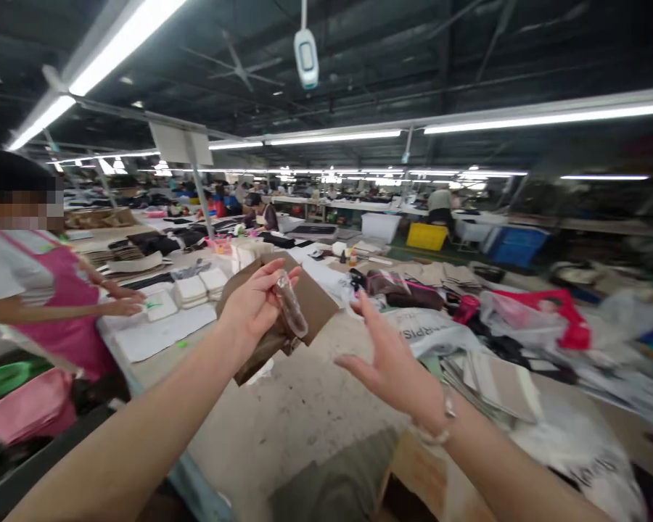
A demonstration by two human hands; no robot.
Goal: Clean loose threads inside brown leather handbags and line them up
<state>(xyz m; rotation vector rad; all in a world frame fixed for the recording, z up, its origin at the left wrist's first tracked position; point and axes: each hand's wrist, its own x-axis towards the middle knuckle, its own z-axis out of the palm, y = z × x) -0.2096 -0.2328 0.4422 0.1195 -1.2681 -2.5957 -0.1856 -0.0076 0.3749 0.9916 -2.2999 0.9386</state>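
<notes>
Hidden parts: the left hand (258, 301) covers the upper end of the clear plastic piece (292, 308) and part of the brown panel (318, 304) behind it; how far the fingers reach round the panel cannot be seen.
Hard to make out: the clear piece is see-through and takes on the brown behind it, so its outline is faint; the panel's darker lower part is too blurred to tell whether it is a fold or another layer.
Cut off: both forearms run out at the bottom edge; a co-worker in a pink apron (68, 304) is cut by the left edge.
Left arm: reaches up and rightward from the lower left, wrist bent a little, fingers pointing right.
Left grip: fingertips and thumb closed on the upper end of the clear piece; whether they also pinch the panel, I cannot tell.
Right hand (384, 351): holds nothing, thumb and fingers spread apart and pointing up and left, well apart from the left hand; a bracelet (447, 409) circles the wrist.
Clear piece: in front of the panel, long axis slanting steeply down to the right, free end at the lower right.
Brown panel: over the work table (310, 406), tilted, one corner toward the right hand, another low on the left; contact with the tabletop is unclear.
Right side: a printed plastic bag (432, 330) lies just beyond the right hand, its lettering only partly readable.
</notes>
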